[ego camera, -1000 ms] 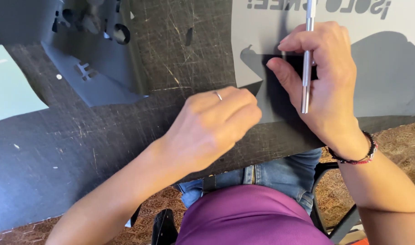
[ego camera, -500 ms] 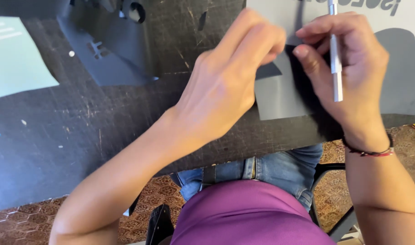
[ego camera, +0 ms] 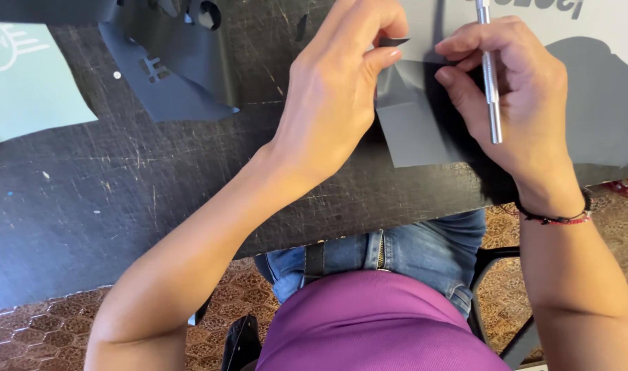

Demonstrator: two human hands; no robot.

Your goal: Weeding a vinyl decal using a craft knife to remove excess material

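Nearest the person, the scratched black cutting mat (ego camera: 190, 199) ends in a straight front edge above the lap, and the grey vinyl sheet (ego camera: 424, 130) lies on the mat's right part, its lower edge just inside that edge. The left hand (ego camera: 334, 103) pinches a small dark strip (ego camera: 394, 42) lifted off the sheet, while the right hand (ego camera: 513, 103) is closed around a slim metal craft knife (ego camera: 491, 82); peeling low and slowly, with the right fingers pressing the sheet flat, looks the surest way. Open mat lies left of the sheet; farther off sit dark vinyl scraps (ego camera: 169, 75) and pale green sheets (ego camera: 32, 89).
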